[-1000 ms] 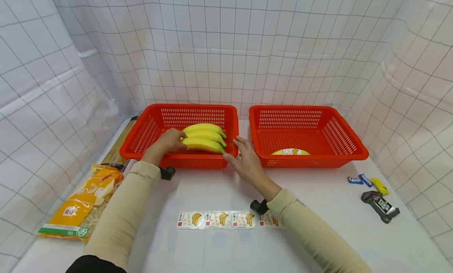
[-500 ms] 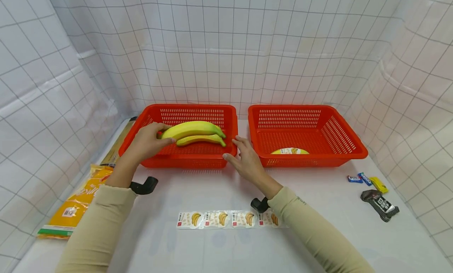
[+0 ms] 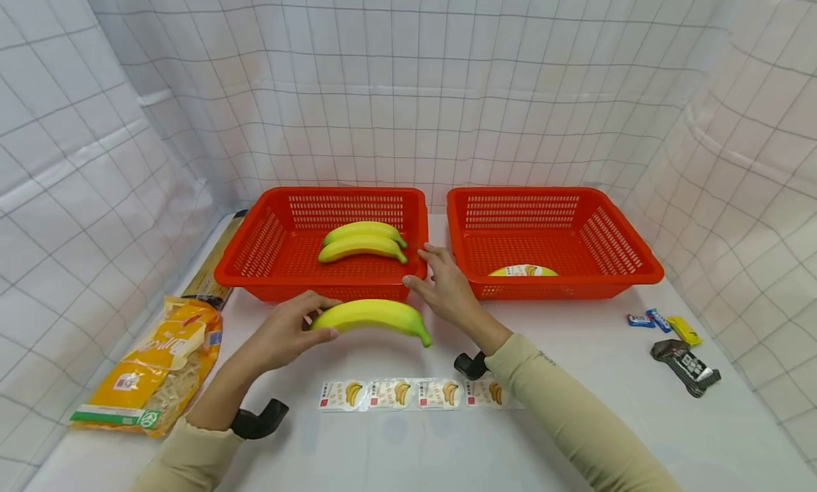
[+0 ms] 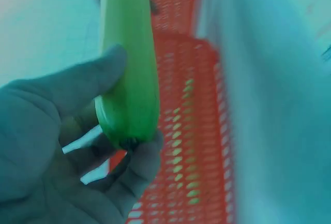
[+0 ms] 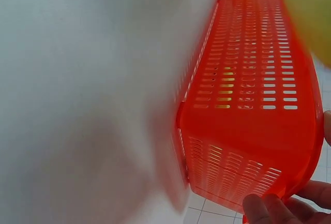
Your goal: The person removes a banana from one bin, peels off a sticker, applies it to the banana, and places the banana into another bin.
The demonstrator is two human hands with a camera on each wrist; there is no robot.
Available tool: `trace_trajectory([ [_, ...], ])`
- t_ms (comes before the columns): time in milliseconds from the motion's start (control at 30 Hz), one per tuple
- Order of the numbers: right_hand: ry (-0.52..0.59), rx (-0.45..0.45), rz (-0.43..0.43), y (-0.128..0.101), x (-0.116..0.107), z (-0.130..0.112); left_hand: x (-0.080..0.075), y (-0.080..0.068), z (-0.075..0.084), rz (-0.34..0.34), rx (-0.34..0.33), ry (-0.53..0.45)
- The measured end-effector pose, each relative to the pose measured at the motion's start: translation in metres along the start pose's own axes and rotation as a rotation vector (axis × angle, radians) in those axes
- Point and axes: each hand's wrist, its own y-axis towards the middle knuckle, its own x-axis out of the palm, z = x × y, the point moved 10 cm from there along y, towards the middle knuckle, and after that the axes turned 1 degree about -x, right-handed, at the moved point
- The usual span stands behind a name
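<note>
My left hand [image 3: 290, 332] holds a yellow banana [image 3: 373, 315] by its blunt end between thumb and fingers, its green stem pointing right. The banana is in front of the left red basket [image 3: 347, 291], above the white table. The left wrist view shows the thumb [image 4: 106, 71] along the peel of the banana [image 4: 129, 79]. Inside the left basket lie two more bananas [image 3: 364, 247], one behind the other. My right hand [image 3: 447, 293] grips that basket's front right corner, thumb on the front side and fingers [image 5: 282, 211] at the side wall.
A second red basket [image 3: 555, 290] on the right holds a labelled banana [image 3: 523, 271]. A strip of banana stickers [image 3: 389, 395] lies in front. An orange food bag [image 3: 153, 364] is at left, small wrapped sweets [image 3: 684, 331] and a dark packet [image 3: 686, 369] at right.
My left hand has lifted one banana out of the left basket and brought it forward over the front rim. The right hand has stayed at the basket corner.
</note>
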Motion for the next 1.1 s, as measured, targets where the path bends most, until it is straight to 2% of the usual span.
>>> trace_trajectory([
  [200, -0.017, 0.002, -0.034, 0.001, 0.002, -0.001, 0.043, 0.01, 0.006, 0.016, -0.011, 0.085],
  [367, -0.011, 0.015, -0.039, 0.0, 0.002, 0.0, 0.073, 0.019, 0.019, 0.014, -0.031, 0.062],
  [500, -0.014, 0.02, -0.039, 0.0, 0.002, 0.001, 0.091, 0.024, 0.029, 0.014, -0.041, 0.029],
  [800, -0.018, 0.017, -0.025, 0.0, 0.0, 0.002, 0.111, 0.036, 0.049, 0.004, -0.01, 0.045],
  [1100, 0.005, 0.002, -0.018, 0.0, 0.001, 0.0, 0.118, 0.042, 0.055, -0.009, -0.006, 0.071],
])
